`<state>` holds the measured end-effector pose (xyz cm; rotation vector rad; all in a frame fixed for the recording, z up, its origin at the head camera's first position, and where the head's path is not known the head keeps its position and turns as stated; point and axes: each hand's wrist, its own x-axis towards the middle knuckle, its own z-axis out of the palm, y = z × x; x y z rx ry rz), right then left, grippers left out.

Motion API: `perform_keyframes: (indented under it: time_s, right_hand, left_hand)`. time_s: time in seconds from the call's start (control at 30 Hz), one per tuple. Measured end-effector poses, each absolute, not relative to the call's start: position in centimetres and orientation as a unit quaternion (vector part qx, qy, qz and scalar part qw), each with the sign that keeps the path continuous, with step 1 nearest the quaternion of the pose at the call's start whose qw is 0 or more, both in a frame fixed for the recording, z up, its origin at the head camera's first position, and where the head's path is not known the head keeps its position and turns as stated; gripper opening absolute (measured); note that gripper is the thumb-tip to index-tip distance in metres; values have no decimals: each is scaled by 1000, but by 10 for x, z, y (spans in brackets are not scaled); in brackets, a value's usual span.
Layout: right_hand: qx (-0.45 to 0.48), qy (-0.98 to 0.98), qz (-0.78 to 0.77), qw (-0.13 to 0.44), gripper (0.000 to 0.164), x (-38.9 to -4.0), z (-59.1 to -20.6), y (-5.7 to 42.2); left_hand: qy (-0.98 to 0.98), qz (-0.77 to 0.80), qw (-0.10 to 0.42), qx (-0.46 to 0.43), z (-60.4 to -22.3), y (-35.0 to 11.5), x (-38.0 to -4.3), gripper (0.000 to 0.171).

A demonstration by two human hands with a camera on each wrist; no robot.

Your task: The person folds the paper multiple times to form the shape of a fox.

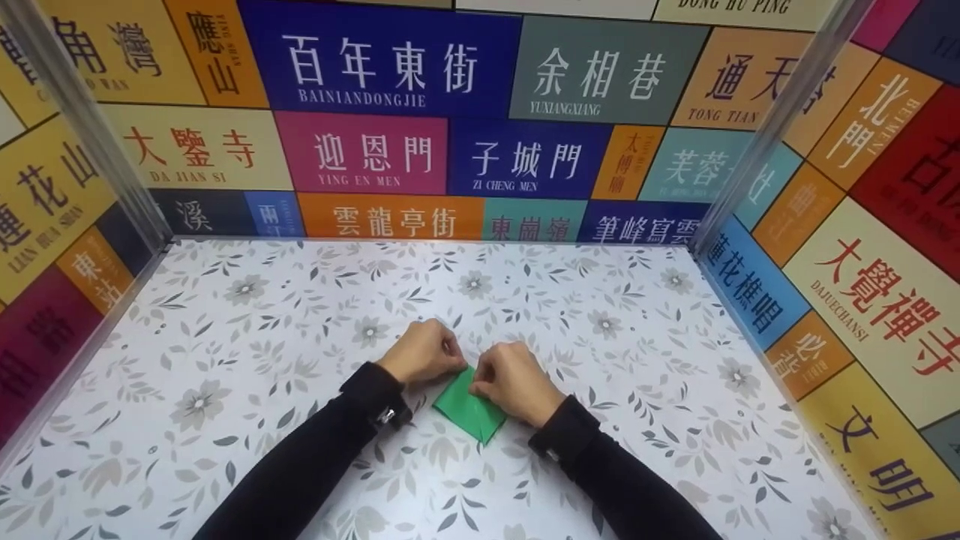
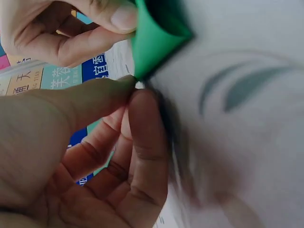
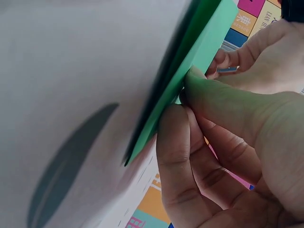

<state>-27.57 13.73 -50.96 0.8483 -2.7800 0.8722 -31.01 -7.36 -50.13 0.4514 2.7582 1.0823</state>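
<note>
Folding step — left hand (image 1: 421,352) and right hand (image 1: 514,381) each pinch the green origami paper (image 1: 469,411) on the desk (image 1: 225,360); next, judged, a firm, aligned crease

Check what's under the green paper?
The green paper lies on the floral tabletop. Left hand and right hand pinch its far edge, hiding it; anything beneath is covered.

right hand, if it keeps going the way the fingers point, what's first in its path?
Probably the left hand: the right hand pinches the green paper with fingers aimed across at it, only a small gap between. Depth is hard to judge.
</note>
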Motion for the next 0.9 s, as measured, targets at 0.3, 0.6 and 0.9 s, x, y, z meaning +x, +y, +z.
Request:
perform_keyframes:
  time_s: [0.3, 0.6, 0.9]
  right_hand:
    - [267, -920, 283, 48, 18, -275, -510, 137]
    - [273, -918, 283, 57, 19, -275, -510, 136]
    - [278, -914, 289, 56, 20, -274, -511, 136]
  left_hand:
    - [917, 371, 98, 114, -499, -70, -320, 15]
    - [918, 365, 107, 110, -497, -71, -321, 15]
    - [937, 304, 75, 152, -491, -65, -322, 14]
